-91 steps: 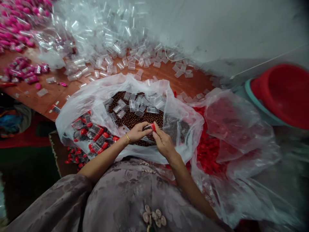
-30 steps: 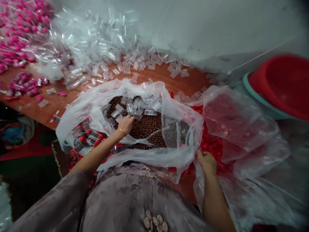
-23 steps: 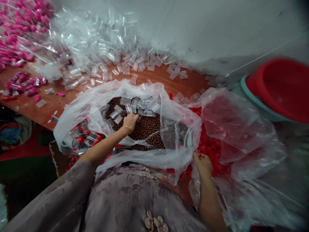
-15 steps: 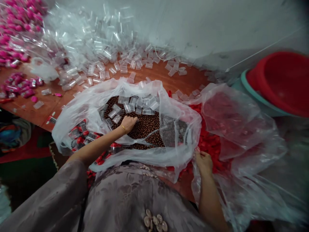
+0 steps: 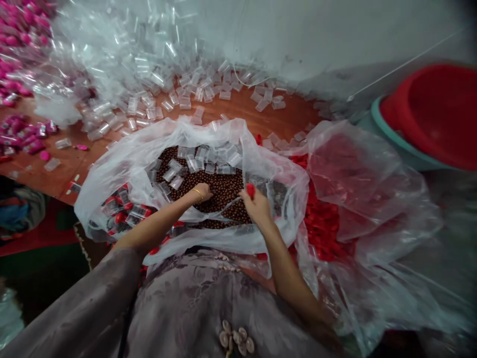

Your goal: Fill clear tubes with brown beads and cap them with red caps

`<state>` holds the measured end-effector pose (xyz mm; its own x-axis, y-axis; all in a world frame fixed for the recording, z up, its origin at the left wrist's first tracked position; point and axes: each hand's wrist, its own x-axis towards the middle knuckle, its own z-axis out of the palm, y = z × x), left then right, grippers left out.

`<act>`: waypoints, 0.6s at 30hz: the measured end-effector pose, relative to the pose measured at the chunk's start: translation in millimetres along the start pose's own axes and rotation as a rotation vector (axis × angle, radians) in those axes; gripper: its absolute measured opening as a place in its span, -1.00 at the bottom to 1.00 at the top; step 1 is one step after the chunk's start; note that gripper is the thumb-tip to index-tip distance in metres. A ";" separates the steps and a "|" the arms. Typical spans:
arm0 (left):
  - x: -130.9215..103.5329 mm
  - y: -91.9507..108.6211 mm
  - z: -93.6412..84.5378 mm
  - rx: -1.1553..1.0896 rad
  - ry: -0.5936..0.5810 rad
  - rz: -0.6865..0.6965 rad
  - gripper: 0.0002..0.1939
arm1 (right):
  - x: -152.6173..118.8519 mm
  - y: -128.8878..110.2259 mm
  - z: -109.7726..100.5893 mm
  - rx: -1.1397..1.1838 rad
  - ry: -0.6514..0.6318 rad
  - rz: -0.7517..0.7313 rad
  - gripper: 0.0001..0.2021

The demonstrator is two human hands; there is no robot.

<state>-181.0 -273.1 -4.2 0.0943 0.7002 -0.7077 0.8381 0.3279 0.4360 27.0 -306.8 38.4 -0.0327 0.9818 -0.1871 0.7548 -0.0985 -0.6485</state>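
Over the plastic bag (image 5: pixel 219 241), the right hand (image 5: pixel 258 204) has its grip pinched on a red cap (image 5: pixel 250 190), probably light and slick, best taken by its sides. The left hand (image 5: pixel 203 193) curls at the brown beads (image 5: pixel 225 193), any hold hidden; beyond, clear sleeves (image 5: pixel 225 169) look thin, crushable.

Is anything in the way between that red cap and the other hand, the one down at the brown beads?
Nothing visible stands between the red cap in the right hand and the left hand; only brown beads show in the gap. The translucent plastic bag has a thin fold crossing the beads, nearer the person.
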 end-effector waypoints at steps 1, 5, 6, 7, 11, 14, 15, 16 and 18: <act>1.9 1.7 4.1 -0.027 0.023 -0.003 -0.87 | 11.1 -9.4 17.5 -0.025 -0.073 -0.033 -0.67; 6.6 3.3 19.0 -0.185 0.062 -0.013 -0.83 | 39.6 -23.9 69.1 -0.030 -0.128 -0.072 -0.78; 7.3 3.4 22.8 -0.242 0.066 -0.003 -0.83 | 42.1 -24.5 76.0 0.022 -0.122 -0.033 -0.76; 7.6 3.6 26.6 -0.304 0.069 0.012 -0.83 | 42.8 -24.6 80.3 0.083 -0.121 0.014 -0.74; 3.5 1.7 38.6 -0.561 0.069 0.120 -0.73 | 35.0 -23.0 72.7 0.333 -0.082 0.092 -0.63; -4.0 -4.3 39.2 -0.853 0.021 0.306 -0.65 | 22.6 -20.1 48.6 0.571 0.062 0.071 -0.63; -6.5 -6.3 37.5 -0.956 -0.005 0.379 -0.62 | 17.8 -19.4 39.9 0.619 0.093 0.082 -0.65; -9.0 -7.9 34.9 -1.042 -0.032 0.442 -0.59 | 12.9 -19.2 31.8 0.639 0.101 0.105 -0.67; -13.8 -8.8 27.9 -1.124 -0.057 0.511 -0.54 | 3.0 -21.0 19.6 0.673 0.064 0.177 -0.67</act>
<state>-174.8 -303.4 -13.8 0.3217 0.8888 -0.3264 -0.2265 0.4070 0.8849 -1.7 -304.9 37.1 0.1073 0.9473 -0.3018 0.1744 -0.3167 -0.9323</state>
